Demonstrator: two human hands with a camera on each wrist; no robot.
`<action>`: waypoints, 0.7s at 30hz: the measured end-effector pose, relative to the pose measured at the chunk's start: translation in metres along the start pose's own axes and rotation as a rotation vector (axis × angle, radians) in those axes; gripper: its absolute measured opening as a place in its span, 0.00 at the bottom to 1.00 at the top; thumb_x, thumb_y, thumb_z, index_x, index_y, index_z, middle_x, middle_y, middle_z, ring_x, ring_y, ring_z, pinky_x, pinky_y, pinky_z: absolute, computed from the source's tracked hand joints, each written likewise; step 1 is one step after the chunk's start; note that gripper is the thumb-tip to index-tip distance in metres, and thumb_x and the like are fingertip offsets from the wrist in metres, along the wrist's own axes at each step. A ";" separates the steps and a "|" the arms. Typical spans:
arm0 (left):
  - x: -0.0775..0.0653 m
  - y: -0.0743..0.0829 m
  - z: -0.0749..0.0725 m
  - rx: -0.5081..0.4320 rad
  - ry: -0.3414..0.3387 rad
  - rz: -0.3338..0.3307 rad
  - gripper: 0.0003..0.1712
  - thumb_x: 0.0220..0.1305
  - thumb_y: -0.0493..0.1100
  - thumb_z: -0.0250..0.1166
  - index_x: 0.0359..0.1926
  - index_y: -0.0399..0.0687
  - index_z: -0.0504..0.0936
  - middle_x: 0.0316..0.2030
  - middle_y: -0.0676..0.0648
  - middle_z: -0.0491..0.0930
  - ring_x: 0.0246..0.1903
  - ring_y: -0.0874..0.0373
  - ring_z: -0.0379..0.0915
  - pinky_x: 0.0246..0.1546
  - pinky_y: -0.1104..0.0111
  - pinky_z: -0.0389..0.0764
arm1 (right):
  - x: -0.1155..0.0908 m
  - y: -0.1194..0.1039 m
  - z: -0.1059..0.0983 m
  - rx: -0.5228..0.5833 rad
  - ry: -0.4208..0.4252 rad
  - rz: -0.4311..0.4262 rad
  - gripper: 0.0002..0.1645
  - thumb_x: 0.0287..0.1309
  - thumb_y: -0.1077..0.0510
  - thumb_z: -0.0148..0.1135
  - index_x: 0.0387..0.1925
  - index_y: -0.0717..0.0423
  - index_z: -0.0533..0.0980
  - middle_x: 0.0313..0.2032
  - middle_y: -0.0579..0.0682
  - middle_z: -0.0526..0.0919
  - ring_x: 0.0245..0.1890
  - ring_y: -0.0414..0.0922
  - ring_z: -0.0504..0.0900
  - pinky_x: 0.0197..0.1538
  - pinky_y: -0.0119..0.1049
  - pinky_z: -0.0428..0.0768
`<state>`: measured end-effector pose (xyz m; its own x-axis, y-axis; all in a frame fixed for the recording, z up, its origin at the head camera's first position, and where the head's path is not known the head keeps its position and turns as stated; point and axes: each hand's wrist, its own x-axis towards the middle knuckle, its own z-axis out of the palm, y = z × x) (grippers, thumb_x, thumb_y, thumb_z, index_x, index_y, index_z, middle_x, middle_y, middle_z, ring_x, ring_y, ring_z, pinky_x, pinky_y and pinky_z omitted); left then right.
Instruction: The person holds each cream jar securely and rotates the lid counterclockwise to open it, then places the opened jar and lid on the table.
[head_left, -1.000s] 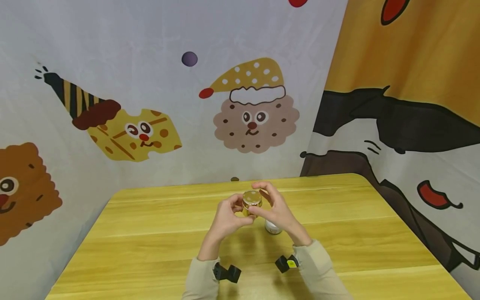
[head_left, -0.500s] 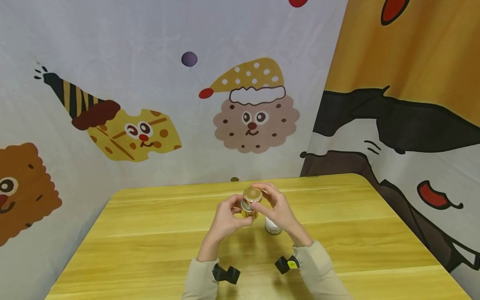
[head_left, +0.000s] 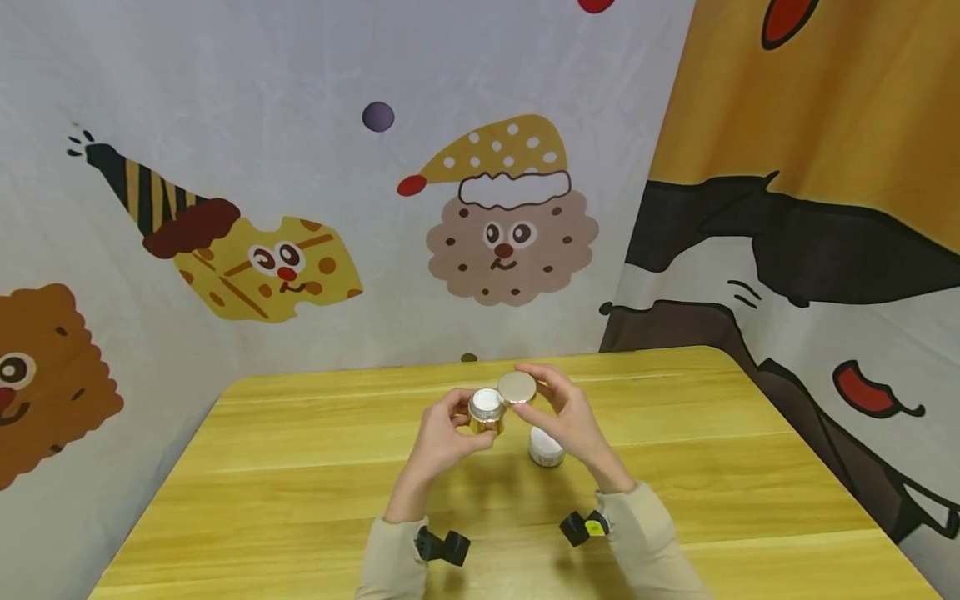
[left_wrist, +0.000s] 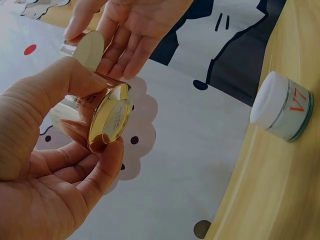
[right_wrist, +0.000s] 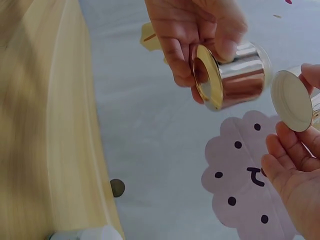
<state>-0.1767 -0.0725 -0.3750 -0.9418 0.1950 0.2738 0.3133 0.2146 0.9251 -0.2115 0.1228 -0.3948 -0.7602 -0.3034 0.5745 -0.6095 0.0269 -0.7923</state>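
My left hand (head_left: pixel 442 437) grips a shiny gold cosmetic jar (head_left: pixel 487 414) around its side, above the table. The jar's mouth is uncovered and looks white inside in the head view. Its gold base (left_wrist: pixel 111 120) faces the camera in the left wrist view. My right hand (head_left: pixel 567 417) pinches the jar's round gold lid (head_left: pixel 517 387) by its rim, just right of the mouth. A pale inner face of the lid (right_wrist: pixel 292 100) shows in the right wrist view. On the table below the right hand stands a white-lidded jar (head_left: pixel 546 448), marked "V7" in the left wrist view.
Both hands are over a wood-grain table (head_left: pixel 300 483). Behind it hangs a pale cloth (head_left: pixel 315 108) printed with cartoon food. Black wrist cameras (head_left: pixel 442 547) sit on both wrists, near the beige sleeves (head_left: pixel 648 533).
The lid has come up off the gold jar and moved right with my right hand. My left hand has shifted slightly left with the jar, baring its mouth.
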 end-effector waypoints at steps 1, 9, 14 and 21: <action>0.000 0.000 -0.001 0.004 0.004 -0.001 0.23 0.43 0.26 0.68 0.45 0.30 0.77 0.37 0.43 0.79 0.35 0.54 0.71 0.41 0.56 0.77 | -0.001 0.000 -0.001 -0.005 0.003 0.009 0.29 0.48 0.76 0.62 0.55 0.75 0.68 0.54 0.67 0.71 0.56 0.37 0.70 0.61 0.30 0.66; -0.004 -0.003 -0.007 0.033 0.029 -0.011 0.22 0.43 0.26 0.67 0.45 0.29 0.77 0.37 0.43 0.78 0.36 0.52 0.71 0.41 0.53 0.76 | -0.006 0.006 -0.012 -0.007 0.048 0.031 0.28 0.44 0.78 0.64 0.49 0.75 0.67 0.50 0.66 0.72 0.52 0.37 0.72 0.58 0.28 0.69; -0.006 -0.006 -0.010 0.019 0.033 -0.030 0.21 0.43 0.25 0.67 0.44 0.29 0.77 0.37 0.41 0.78 0.36 0.50 0.70 0.43 0.48 0.75 | -0.012 0.011 -0.020 -0.040 0.037 0.003 0.26 0.45 0.78 0.64 0.49 0.75 0.68 0.48 0.68 0.73 0.51 0.37 0.73 0.59 0.28 0.68; -0.004 -0.031 -0.013 0.020 0.044 -0.042 0.23 0.43 0.26 0.69 0.45 0.30 0.76 0.39 0.41 0.77 0.37 0.51 0.70 0.43 0.51 0.75 | -0.022 0.017 -0.035 -0.117 0.032 -0.013 0.27 0.46 0.78 0.64 0.51 0.75 0.69 0.49 0.69 0.73 0.49 0.37 0.71 0.56 0.26 0.70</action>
<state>-0.1841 -0.0922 -0.4019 -0.9585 0.1431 0.2466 0.2754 0.2405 0.9308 -0.2132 0.1629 -0.4131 -0.7581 -0.2735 0.5920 -0.6397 0.1353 -0.7566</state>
